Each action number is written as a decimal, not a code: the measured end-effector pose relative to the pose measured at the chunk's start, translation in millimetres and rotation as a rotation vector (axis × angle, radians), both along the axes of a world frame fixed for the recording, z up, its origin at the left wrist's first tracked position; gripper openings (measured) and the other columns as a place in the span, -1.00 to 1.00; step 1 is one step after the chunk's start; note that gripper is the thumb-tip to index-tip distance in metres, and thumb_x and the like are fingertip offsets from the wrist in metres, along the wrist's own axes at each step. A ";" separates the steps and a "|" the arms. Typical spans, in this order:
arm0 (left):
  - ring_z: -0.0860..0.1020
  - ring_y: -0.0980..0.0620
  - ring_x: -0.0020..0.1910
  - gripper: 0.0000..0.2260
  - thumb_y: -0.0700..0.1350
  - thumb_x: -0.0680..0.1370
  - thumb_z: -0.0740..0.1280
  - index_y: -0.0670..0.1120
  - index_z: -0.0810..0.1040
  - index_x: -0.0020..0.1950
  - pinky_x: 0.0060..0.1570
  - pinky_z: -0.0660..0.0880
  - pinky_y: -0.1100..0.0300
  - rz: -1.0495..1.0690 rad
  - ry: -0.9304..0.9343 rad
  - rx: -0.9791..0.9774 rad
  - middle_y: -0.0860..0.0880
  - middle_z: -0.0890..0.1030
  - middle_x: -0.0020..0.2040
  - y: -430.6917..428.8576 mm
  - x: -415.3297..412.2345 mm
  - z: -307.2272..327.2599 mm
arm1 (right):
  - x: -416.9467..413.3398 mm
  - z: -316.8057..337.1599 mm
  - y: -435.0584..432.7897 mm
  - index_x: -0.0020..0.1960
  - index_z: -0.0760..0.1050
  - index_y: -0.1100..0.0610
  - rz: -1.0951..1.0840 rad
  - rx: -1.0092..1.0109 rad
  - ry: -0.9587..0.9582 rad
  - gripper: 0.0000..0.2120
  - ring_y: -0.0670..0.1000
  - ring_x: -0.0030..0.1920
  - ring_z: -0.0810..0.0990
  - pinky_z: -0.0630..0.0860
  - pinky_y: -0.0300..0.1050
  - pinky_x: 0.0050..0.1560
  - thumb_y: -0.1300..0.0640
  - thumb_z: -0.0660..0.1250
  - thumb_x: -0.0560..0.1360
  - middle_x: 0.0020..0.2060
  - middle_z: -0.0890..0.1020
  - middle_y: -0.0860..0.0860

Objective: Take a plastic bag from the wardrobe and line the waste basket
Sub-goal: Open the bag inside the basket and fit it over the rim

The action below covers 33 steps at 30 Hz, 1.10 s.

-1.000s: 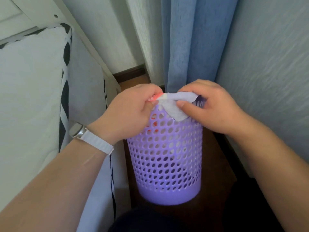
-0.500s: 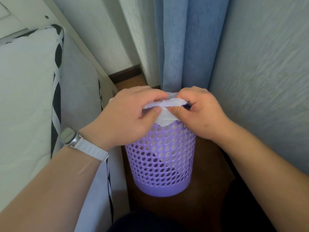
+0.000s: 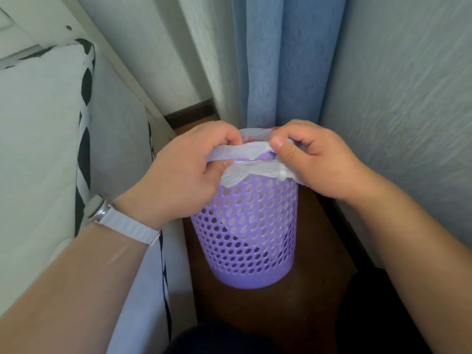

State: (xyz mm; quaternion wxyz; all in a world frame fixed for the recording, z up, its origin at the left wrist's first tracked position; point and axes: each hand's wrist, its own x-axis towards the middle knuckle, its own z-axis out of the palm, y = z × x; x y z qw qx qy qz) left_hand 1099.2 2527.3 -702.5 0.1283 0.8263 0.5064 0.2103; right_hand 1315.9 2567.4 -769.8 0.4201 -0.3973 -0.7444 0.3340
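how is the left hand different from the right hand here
The left hand has a white watch on its wrist; the right hand has a bare wrist. The left hand works the basket's near-left rim, the right hand its right rim. Both pinch the white bag at the top.

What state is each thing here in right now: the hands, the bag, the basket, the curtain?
Left hand: closed on the bag's edge.
Right hand: closed on the bag's edge.
Bag: partly opened, stretched over the near rim, not fully fitted.
Basket: upright on the floor.
Curtain: hanging behind the basket.
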 end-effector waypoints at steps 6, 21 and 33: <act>0.51 0.06 -0.02 -0.79 -0.26 0.48 0.28 -0.04 0.54 0.07 0.02 0.42 0.19 -0.023 -0.013 0.050 0.02 0.57 -0.02 -0.9 -1.8 2.4 | -1.7 -2.6 -3.1 -0.06 0.56 0.04 0.012 -0.043 -0.025 -0.81 -0.17 -0.13 0.51 0.38 -0.33 -0.09 -0.07 0.30 0.51 -0.20 0.56 -0.18; 0.57 0.03 -0.07 -0.91 -0.34 0.41 0.34 -0.19 0.58 -0.15 -0.07 0.48 0.20 -0.046 -0.195 0.083 -0.09 0.61 -0.07 -5.1 0.1 5.0 | -19.4 -2.1 -15.6 -0.17 0.48 -0.07 -0.131 -0.047 0.071 -0.93 -0.12 -0.24 0.53 0.42 -0.12 -0.14 -0.03 0.27 0.45 -0.30 0.54 -0.22; 0.49 0.06 -0.25 -0.87 -0.01 0.54 0.28 -0.01 0.60 -0.06 -0.24 0.45 0.00 0.035 0.021 0.060 0.06 0.56 -0.25 -1.2 0.2 -4.1 | -20.0 9.4 -16.8 -0.11 0.59 0.03 -0.062 0.097 -0.047 -0.94 -0.13 -0.16 0.50 0.40 -0.19 -0.08 0.05 0.39 0.47 -0.24 0.57 -0.14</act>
